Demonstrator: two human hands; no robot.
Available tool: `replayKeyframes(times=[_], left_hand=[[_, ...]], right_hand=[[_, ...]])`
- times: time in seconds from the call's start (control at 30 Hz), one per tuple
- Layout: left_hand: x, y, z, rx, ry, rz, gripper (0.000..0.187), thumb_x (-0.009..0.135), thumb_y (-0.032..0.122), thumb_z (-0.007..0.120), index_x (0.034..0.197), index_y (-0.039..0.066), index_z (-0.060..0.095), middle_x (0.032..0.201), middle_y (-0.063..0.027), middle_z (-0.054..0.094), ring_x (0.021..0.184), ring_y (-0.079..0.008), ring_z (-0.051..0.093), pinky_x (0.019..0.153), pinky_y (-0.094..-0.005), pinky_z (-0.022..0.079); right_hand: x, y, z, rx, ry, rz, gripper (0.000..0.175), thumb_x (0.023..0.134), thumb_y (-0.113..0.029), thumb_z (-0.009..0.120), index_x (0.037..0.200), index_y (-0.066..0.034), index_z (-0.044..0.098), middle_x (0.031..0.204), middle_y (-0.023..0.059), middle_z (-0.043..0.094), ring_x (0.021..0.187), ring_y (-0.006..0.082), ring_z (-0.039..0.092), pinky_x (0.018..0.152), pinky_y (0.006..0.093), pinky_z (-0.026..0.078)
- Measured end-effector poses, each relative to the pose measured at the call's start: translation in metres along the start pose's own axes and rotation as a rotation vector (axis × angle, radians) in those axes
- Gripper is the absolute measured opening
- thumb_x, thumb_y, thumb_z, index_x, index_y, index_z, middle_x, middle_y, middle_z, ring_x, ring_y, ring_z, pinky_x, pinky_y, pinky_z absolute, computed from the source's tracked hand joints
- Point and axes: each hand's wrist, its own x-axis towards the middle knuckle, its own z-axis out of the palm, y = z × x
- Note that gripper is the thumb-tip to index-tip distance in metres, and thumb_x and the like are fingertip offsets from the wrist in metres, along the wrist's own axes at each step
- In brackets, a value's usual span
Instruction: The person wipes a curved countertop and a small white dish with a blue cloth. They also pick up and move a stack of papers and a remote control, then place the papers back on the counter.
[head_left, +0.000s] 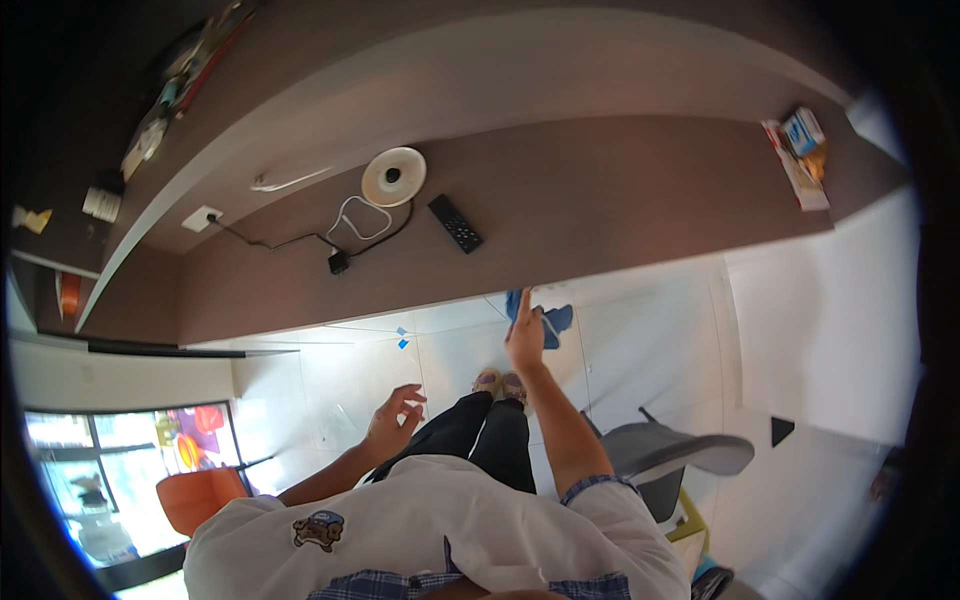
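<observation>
My right hand (528, 334) is closed around a blue cloth (556, 324), just below the front edge of a brown shelf (600, 195). Part of the cloth hangs out on the right side of the hand; the rest is hidden by my fingers. My left hand (397, 420) is in front of my body, over the floor, with its fingers bent and apart and nothing in them. On the shelf, up and to the left of my right hand, lies a black remote control (455, 223). Beside it is a cream round disc with a black centre (394, 177).
A black power adapter (339, 262) and a white cable (365, 217) lie on the shelf near a wall socket (202, 218). Small packages (802, 161) rest at its right end. A grey chair (667, 450) stands behind right, an orange chair (199, 499) behind left.
</observation>
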Motion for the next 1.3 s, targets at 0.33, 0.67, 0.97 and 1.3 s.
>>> replayKeyframes(times=[0.33,0.67,0.97,1.3], left_hand=[[-0.116,-0.095,-0.096,-0.135,0.248,-0.122,0.039,0.103,0.002,0.058,0.141,0.006,0.048,0.106,-0.0107,0.072,0.08,-0.0187,0.074,0.073,-0.0317,0.059],[-0.257,-0.265,-0.252,-0.233,0.31,-0.166,0.044,0.101,0.009,0.06,0.143,0.011,0.049,0.1,-0.0066,0.072,0.079,-0.019,0.072,0.073,-0.0332,0.059],[-0.41,-0.492,-0.42,-0.408,0.567,-0.404,0.041,0.101,0.014,0.062,0.14,0.013,0.051,0.095,-0.0089,0.072,0.076,-0.0224,0.07,0.073,-0.0365,0.058],[-0.524,-0.69,-0.469,-0.595,0.62,-0.807,0.04,0.099,0.018,0.062,0.137,0.008,0.054,0.089,-0.0119,0.071,0.074,-0.0229,0.072,0.07,-0.0391,0.058]], right_hand=[[-0.04,-0.142,0.114,-0.086,0.029,-0.319,0.097,0.076,0.015,0.061,0.161,0.0117,0.014,0.148,0.0308,0.05,0.105,0.0444,0.059,0.091,0.0475,0.055],[-0.128,-0.358,0.269,-0.203,-0.13,-0.263,0.1,0.08,0.013,0.065,0.162,0.0096,0.008,0.144,0.0318,0.05,0.111,0.0441,0.059,0.095,0.0485,0.053],[-0.215,-0.561,0.449,-0.251,-0.175,-0.2,0.099,0.084,0.01,0.061,0.162,0.0086,0.001,0.141,0.0349,0.051,0.117,0.0453,0.058,0.099,0.047,0.053],[-0.26,-0.694,0.568,-0.31,-0.054,-0.13,0.096,0.09,0.008,0.058,0.164,0.0034,-0.003,0.147,0.0385,0.046,0.126,0.0473,0.059,0.106,0.0482,0.051]])
